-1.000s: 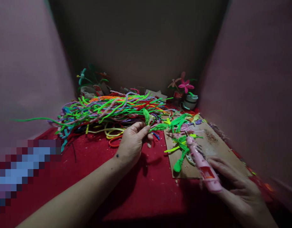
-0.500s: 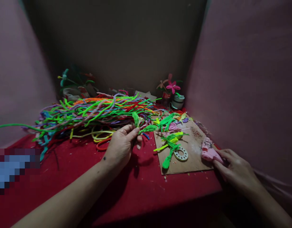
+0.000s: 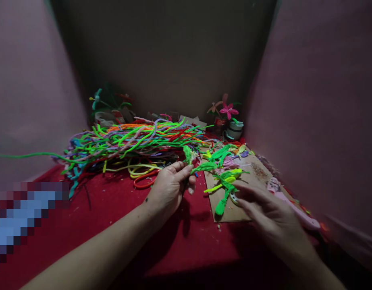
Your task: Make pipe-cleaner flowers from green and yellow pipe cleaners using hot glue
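Note:
My left hand [image 3: 170, 187] pinches a small green pipe-cleaner piece [image 3: 189, 156] with leaf shapes, held just in front of a big heap of coloured pipe cleaners [image 3: 128, 141]. My right hand [image 3: 269, 215] hovers over the brown cardboard sheet [image 3: 258, 177], fingers spread and empty, its tips near a white ring with holes [image 3: 233, 197] and green pipe-cleaner bits [image 3: 225, 183]. A pink glue gun [image 3: 290, 201] lies to the right of that hand, at the cardboard's edge.
A red cloth [image 3: 119, 225] covers the table. A small pot with pink pipe-cleaner flowers [image 3: 232, 117] stands at the back right, more craft flowers [image 3: 109, 106] at the back left. Pinkish walls close in on both sides.
My right hand has set the pink glue gun down at the right edge, let go of it and moved left over the cardboard. My left hand keeps its hold.

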`<state>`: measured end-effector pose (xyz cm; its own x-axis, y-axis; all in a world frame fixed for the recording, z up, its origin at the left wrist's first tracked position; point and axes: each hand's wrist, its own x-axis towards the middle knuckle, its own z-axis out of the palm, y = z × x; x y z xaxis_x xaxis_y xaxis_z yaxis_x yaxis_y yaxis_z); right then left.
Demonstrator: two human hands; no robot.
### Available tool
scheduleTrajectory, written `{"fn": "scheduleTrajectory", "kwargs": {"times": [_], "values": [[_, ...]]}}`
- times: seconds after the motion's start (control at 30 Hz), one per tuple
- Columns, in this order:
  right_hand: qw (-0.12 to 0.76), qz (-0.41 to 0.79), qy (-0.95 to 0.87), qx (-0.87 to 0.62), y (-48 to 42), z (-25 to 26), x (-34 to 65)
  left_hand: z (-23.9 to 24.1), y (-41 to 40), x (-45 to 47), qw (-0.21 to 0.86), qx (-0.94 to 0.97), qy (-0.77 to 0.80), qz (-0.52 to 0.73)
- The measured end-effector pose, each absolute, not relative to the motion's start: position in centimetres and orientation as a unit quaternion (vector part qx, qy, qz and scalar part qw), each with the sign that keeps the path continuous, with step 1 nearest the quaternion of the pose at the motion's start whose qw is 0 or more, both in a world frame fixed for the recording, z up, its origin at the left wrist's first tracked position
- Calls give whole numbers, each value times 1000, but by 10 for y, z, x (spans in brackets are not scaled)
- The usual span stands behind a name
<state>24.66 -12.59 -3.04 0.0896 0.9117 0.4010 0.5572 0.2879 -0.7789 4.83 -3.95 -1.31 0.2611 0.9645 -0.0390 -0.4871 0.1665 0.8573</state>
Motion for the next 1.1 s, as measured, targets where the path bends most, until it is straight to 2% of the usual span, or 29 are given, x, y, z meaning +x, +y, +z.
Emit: {"fn": "scheduleTrajectory", "kwargs": {"times": [0.07,0.1,0.17,0.27,0.4,0.7,1.1], "values": [[526,374,-571,-507,-113,-30,211,-11,-42,49,712,377,302,509],[569,425,-526,-468,-105,-30,198,-11,-43,49,720,375,299,501],[639,476,-462,-390,-92,-29,182,-10,-44,48,735,371,294,485],[658,510,-436,-341,-81,-23,177,-10,-47,48,750,372,285,467],[635,506,-464,-355,-81,-19,182,-12,-49,48,761,382,277,445],[634,398,-533,-394,-80,-14,191,-11,-49,44,714,470,289,430],[650,396,-507,-405,-81,-17,184,-10,-50,44,674,525,320,410]]}}
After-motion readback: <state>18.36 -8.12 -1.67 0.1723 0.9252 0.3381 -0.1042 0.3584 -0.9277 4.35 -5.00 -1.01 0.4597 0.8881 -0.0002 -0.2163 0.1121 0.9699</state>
